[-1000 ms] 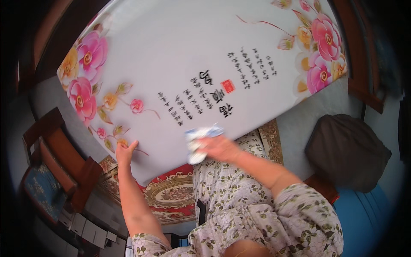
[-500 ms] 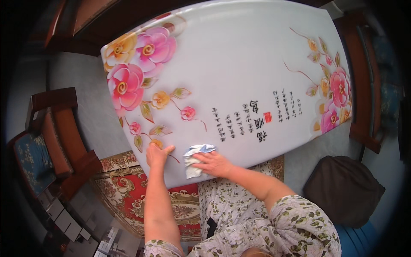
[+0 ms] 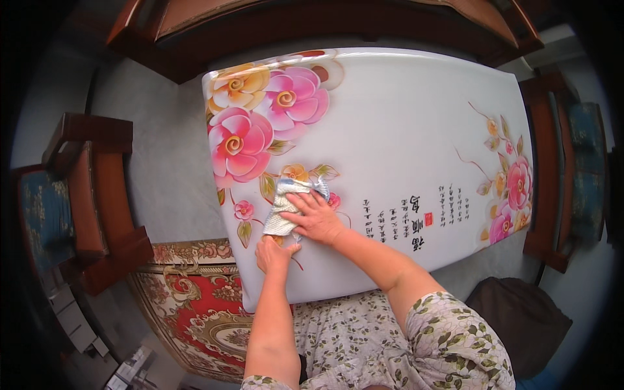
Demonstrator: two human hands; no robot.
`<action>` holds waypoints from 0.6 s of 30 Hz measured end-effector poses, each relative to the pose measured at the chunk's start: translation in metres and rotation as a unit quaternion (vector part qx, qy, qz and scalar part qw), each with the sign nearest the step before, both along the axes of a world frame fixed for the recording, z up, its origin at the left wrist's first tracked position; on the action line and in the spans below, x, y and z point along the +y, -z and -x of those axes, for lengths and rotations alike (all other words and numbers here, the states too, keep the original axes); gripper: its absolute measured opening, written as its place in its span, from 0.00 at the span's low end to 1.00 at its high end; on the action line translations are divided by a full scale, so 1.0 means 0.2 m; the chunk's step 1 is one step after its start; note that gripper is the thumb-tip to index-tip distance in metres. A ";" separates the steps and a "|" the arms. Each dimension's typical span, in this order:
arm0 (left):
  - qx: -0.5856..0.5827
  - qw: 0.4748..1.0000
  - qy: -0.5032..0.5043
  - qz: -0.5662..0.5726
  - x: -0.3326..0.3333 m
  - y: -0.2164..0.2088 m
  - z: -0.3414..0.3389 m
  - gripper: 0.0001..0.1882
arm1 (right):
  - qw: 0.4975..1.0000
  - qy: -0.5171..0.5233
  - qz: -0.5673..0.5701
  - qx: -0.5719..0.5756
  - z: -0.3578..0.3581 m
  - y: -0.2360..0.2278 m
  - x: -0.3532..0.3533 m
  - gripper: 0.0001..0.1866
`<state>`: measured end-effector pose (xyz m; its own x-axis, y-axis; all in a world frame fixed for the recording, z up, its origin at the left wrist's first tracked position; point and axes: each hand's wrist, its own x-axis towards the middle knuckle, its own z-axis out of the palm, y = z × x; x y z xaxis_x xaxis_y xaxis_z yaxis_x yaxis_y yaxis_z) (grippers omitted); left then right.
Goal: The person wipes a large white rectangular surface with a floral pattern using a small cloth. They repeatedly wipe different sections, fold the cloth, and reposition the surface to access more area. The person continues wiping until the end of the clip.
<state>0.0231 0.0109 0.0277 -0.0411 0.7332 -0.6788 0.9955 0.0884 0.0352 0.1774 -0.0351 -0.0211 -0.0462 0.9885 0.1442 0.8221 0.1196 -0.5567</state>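
Note:
A crumpled white and pale blue cloth (image 3: 284, 216) lies bunched on the glossy white tabletop (image 3: 416, 117), over part of the printed flowers. My right hand (image 3: 318, 220) presses down on it from the right with fingers spread across the fabric, holding it against the surface. Just below the cloth's lower end, my left hand (image 3: 273, 255) rests on the table, its thumb stretched out to the right. Its other fingers show only in part, and nothing is visible in that hand.
Wooden seats stand around the table: one with a blue cushion (image 3: 47, 211) at left, a long bench (image 3: 325, 26) at the far side, another chair (image 3: 552, 169) at right. A red patterned rug (image 3: 195, 305) lies at lower left. A dark brown covered object (image 3: 520, 325) stands at lower right.
My right hand has pushed the cloth farther from me across the table, onto the flowers and close to my left hand. The whole view has shifted, so the table appears lower.

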 end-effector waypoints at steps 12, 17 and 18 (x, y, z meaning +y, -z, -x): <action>0.005 0.999 -0.020 -0.033 -0.01 -0.02 0.02 0.34 | 0.819 0.482 0.138 -0.280 -1.43 0.25 0.62 0.24; -0.001 0.999 -0.022 -0.035 -0.02 -0.04 -0.02 0.33 | 0.984 0.114 -0.096 -0.101 -0.33 0.14 1.00 0.20; -0.009 0.999 -0.027 -0.036 -0.02 -0.04 -0.01 0.32 | 0.992 0.048 -0.101 -0.060 -0.14 0.13 0.90 0.22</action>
